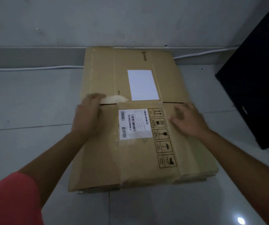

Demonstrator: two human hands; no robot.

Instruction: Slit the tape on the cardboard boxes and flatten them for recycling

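Sleeve [11, 200]: red, near left corner, on the left arm.
Floor [33, 103]: pale tiles; it carries the box.
Box [138, 159]: lies flat on the floor, dead ahead, under both hands. Long axis runs from the person away to the wall.
Stack [195, 178]: layered board edges show under the box at its near right corner; probably more flattened boxes.
Contents: none to see; the box is collapsed, with no open cavity.
Tape [121, 168]: glossy strip along the near panel's seam; probably tape, and whether it is cut cannot be told.
Left hand [88, 116]: at the box's left edge, mid-length, fingers bent over by the slot [108, 104]. Blurred; cannot tell if it grips the board.
Right hand [187, 122]: on the right part of the box, level with the left one, fingers spread and loose, holding nothing.
Key relation: both hands sit on the cross line at mid-length, one per side, with the box's halves before and beyond them. A fold or press would probably turn on that line.
Label [135, 124]: barcoded, between the hands, handling marks [162, 137] just beside it.
Tear [115, 99]: pale patch just beyond the slot.
Blank label [142, 85]: white, on the far half.
Cable [33, 68]: white, along the wall foot.
Wall [130, 21]: grey; the box's far end reaches it.
Cabinet [257, 78]: dark, far right.
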